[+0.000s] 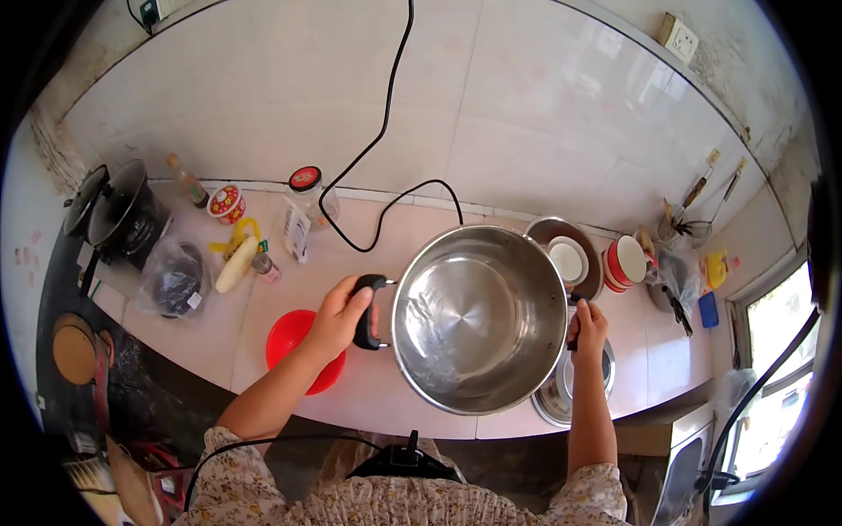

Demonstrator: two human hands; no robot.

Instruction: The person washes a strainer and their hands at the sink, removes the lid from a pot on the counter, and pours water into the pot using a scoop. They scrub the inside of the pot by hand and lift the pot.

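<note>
A large steel pot (478, 320) with black side handles is held over the front of the counter, its open top toward the camera; its inside looks empty. My left hand (345, 317) is closed round the left handle, and my right hand (588, 326) grips the right one. Below my left forearm lies a red bowl (285, 337), partly covered by the arm. Under the pot's right side, a round metal lid or dish (551, 399) is partly hidden. A metal bowl (548, 230) holding small white dishes (568, 259) stands behind the pot's right edge.
Along the left are dark pots (123, 215), a bagged item (175, 279), a pale long vegetable (235, 266) and a red-lidded jar (307, 197). Red-and-white bowls (627, 261) and utensils (693, 197) stand right. A black cable (383, 127) hangs down behind the pot.
</note>
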